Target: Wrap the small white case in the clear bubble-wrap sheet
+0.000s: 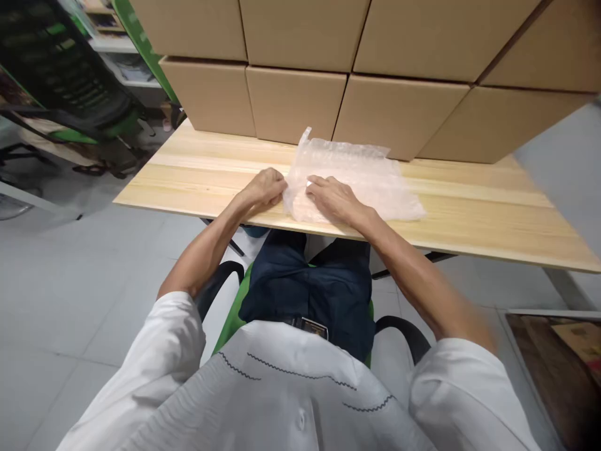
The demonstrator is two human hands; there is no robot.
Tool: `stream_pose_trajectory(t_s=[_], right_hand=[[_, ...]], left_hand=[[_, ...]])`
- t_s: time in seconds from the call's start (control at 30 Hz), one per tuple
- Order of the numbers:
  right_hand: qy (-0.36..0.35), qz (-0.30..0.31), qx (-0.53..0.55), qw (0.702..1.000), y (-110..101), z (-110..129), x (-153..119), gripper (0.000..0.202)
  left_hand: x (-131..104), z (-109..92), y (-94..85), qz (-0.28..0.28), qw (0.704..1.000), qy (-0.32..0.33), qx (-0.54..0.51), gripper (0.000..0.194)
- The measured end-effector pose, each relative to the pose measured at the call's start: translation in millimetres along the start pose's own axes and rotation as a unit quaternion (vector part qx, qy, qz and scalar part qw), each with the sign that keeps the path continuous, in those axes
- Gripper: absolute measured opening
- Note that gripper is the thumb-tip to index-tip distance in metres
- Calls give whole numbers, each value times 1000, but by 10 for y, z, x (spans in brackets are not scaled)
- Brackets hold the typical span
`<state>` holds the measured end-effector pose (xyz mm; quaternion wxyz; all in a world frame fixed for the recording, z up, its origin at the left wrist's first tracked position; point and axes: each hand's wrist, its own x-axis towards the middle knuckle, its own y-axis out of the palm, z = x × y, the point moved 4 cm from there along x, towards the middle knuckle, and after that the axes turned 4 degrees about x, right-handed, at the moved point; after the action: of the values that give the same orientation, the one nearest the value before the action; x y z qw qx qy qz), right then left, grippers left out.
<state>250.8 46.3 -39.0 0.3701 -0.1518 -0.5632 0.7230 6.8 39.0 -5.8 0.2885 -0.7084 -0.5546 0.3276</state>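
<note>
A clear sheet of bubble wrap (361, 178) lies on the wooden tabletop (188, 169), a narrow strip of it sticking up at its back left corner. At the sheet's left edge is my left hand (267, 187), its fingers curled closed against the plastic. My right hand (332, 197) rests on the left part of the sheet with bent fingers; a small white thing (308, 184) shows at its fingertips, too small to make out.
Cardboard boxes (295, 103) stand stacked in two rows along the table's back edge, right behind the sheet. A dark mesh chair (70, 75) and white shelves (126, 62) are at the back left. An open container (554, 357) sits low at the right.
</note>
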Motion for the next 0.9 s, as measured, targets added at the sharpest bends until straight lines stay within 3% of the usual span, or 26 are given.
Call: stream_pose_trajectory(t_s=[0.07, 0.1, 0.13, 0.2, 0.27, 0.3, 0.37, 0.4, 0.47, 0.57, 0.73, 0.9], right_hand=[[-12, -10, 13, 1000, -83, -66, -142, 38], [-22, -13, 24, 999, -110, -92, -203, 38], [-33, -14, 35, 999, -129, -117, -257, 37], [-54, -12, 54, 997, -149, -163, -349, 37], [-64, -10, 65, 996, -159, -201, -427, 38], [-66, -7, 67, 996, -165, -211, -462, 39], [-64, -2, 69, 996, -181, -209, -527, 40], [-61, 0, 71, 996, -193, -198, -557, 40], [-54, 2, 75, 996, -216, -162, -603, 40], [-45, -10, 70, 997, -222, -122, -616, 40], [-23, -38, 54, 998, -84, -146, -453, 55], [-17, -59, 59, 996, 62, -154, -303, 66]], left_hand=[[-194, -19, 69, 124, 990, 55, -34, 32], [-279, -34, 88, 163, 981, 90, -46, 31], [-337, -46, 79, 160, 978, 123, -49, 29], [-369, -62, 1, 47, 984, 169, -4, 24], [-336, -88, -58, -89, 972, 194, 98, 50], [-300, -106, -46, -122, 958, 206, 156, 68], [-201, -125, 53, -107, 932, 241, 249, 89], [-149, -116, 116, -83, 922, 259, 277, 87], [-58, -62, 215, -46, 908, 286, 302, 71], [39, 57, 259, -66, 903, 302, 297, 50], [-1, 81, 331, -120, 882, 331, 314, 39], [-179, -51, 520, -107, 863, 364, 332, 34]])
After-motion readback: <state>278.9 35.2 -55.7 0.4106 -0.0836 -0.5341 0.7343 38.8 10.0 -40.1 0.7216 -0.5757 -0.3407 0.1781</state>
